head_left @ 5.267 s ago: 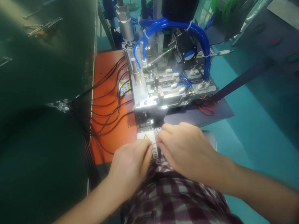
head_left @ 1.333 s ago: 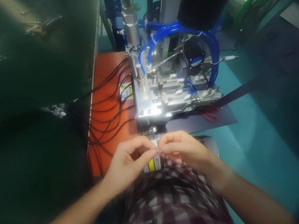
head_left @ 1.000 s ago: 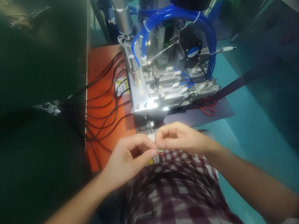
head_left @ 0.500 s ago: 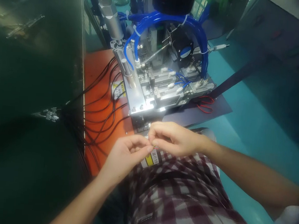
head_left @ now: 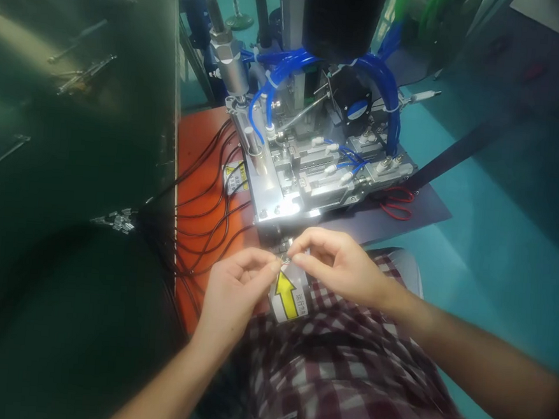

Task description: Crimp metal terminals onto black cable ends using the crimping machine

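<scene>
My left hand [head_left: 240, 283] is closed in a pinch, thumb against forefinger, on the tips of some thin wires [head_left: 284, 259]. These are very small, and their far ends are hidden by the fingers. My right hand [head_left: 336, 261] faces it from the other side, its thumb and forefinger pinched at the same wires, fingertips nearly touching the left ones. Directly below the fingers is a white label with a yellow arrow [head_left: 287, 296]. The metal fixture [head_left: 305, 179], with pneumatic fittings and blue hoses [head_left: 388, 89], stands just beyond both hands.
Black cables [head_left: 211, 230] run over an orange plate [head_left: 201, 140] to a dark green surface [head_left: 61, 322], where a bundle of metal-tipped ends [head_left: 120, 221] lies. Long thin metal parts [head_left: 88, 75] rest farther back. A red wire loop [head_left: 397, 205] hangs at the fixture's right.
The view has shifted, so the fixture sits further right and lower. My fingertips have drawn slightly apart, and more of the yellow arrow shows beneath them.
</scene>
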`<state>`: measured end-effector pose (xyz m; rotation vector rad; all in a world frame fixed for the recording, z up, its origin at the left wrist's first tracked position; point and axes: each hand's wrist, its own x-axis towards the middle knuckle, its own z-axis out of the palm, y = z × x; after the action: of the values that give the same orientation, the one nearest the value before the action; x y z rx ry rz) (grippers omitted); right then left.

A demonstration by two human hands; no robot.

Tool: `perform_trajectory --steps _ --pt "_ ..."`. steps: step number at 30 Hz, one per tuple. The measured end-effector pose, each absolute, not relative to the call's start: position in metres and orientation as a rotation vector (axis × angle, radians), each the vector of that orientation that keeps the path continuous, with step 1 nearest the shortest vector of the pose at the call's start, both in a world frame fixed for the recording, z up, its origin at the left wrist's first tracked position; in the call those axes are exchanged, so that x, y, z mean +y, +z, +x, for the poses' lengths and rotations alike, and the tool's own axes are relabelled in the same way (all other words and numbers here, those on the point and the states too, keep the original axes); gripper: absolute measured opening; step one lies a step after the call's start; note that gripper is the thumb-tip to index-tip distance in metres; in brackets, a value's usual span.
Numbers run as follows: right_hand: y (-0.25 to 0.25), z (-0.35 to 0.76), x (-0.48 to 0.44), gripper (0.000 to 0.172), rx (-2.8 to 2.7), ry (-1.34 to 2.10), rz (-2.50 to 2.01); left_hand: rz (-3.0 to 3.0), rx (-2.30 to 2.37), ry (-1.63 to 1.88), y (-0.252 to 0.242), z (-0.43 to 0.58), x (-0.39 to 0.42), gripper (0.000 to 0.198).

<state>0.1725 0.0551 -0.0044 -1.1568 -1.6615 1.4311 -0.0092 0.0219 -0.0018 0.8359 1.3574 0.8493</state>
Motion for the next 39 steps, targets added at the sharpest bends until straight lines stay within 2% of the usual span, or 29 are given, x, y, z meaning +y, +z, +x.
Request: perform_trajectory --steps 5,10,15,20,27,30,35,39 --pt "-0.001 0.170 0.057 0.012 -1.518 1.664 -1.211 0.890 1.357 0.813 -0.001 -0.010 0.021 0.024" --pt "0.004 0.174 0.062 0.014 -1.649 1.805 -1.068 1.009 1.324 0.790 0.002 -0.011 0.022 0.024" --pt "0.001 0.172 0.057 0.013 -1.873 1.401 -1.002 1.043 1.293 0.756 0.001 -0.012 0.023 0.026" --pt "-0.006 0.171 0.055 0.011 -1.732 1.434 -1.084 0.962 1.309 0.789 -0.002 -0.010 0.023 0.026" --pt "0.005 0.175 0.049 0.004 -1.895 1.044 -1.087 0.955 1.340 0.793 0.000 -0.007 0.022 0.026" --pt "0.006 0.172 0.050 0.007 -2.058 0.834 -1.046 0.975 1.351 0.803 0.000 -0.007 0.021 0.024" --pt "-0.001 0.170 0.048 0.022 -2.329 0.265 -0.920 0.939 1.351 0.817 0.000 -0.007 0.020 0.023" --pt "-0.008 0.166 0.037 0.016 -2.123 0.445 -1.063 0.879 1.397 0.811 0.004 -0.005 0.020 0.024"
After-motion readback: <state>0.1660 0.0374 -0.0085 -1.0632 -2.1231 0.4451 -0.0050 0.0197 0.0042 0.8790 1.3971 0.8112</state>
